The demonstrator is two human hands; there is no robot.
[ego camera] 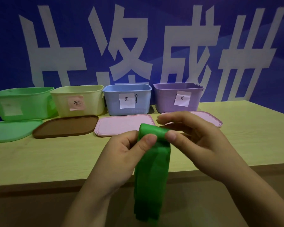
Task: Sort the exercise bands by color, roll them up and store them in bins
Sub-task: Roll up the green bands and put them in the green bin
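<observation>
Both hands pinch the top of the green band (152, 164) above the desk's near edge, left hand (121, 154) and right hand (192, 140) equally near, its long axis hanging straight down.

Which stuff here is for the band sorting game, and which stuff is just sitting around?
For the job:
- green band, pinched by the left hand and the right hand
- green bin, yellow bin, blue bin, purple bin

Just lying about:
- green lid, brown lid, two pink lids, flat on the table
- blue banner behind
</observation>
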